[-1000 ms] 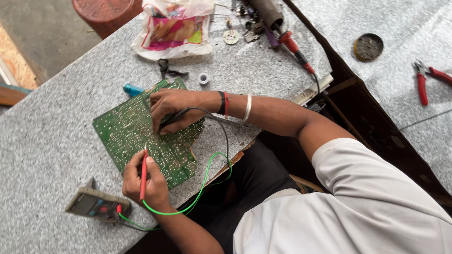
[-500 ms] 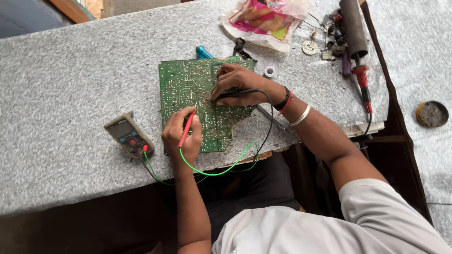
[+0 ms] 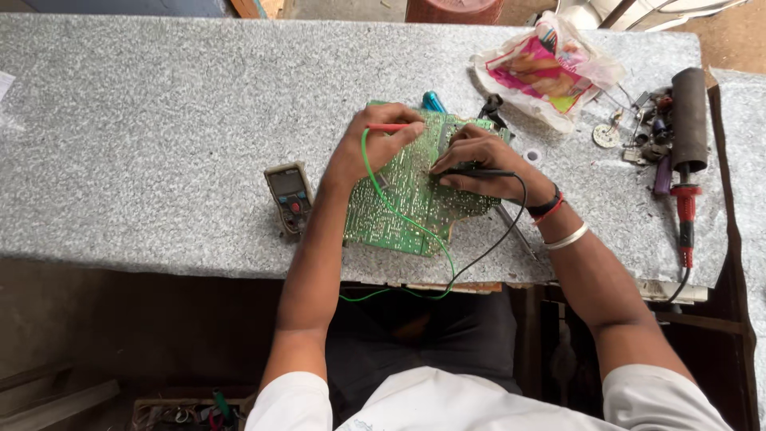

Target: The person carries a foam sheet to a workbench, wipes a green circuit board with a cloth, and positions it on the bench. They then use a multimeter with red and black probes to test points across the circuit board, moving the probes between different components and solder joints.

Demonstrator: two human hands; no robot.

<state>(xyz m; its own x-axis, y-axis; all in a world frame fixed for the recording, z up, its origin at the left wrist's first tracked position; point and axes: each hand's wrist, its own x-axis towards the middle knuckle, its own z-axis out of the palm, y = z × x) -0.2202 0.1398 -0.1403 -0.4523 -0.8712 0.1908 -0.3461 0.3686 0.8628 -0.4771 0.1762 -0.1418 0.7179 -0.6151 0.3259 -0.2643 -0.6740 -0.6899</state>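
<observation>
Two hands probing one green circuit board on a speckled stone bench.

The circuit board (image 3: 415,191) lies directly under both hands. The left hand (image 3: 371,148) pinches a red probe (image 3: 387,127) at the board's 11 o'clock corner; the right hand (image 3: 479,164) grips a black probe (image 3: 471,172) near its centre. One multimeter (image 3: 290,195) sits just beside the board at 9 o'clock, one soldering iron (image 3: 688,160) well apart at 3 o'clock, one plastic bag (image 3: 550,72) at 1 o'clock. Against half a second ago, the left hand has moved from the board's near edge up to its far corner.
</observation>
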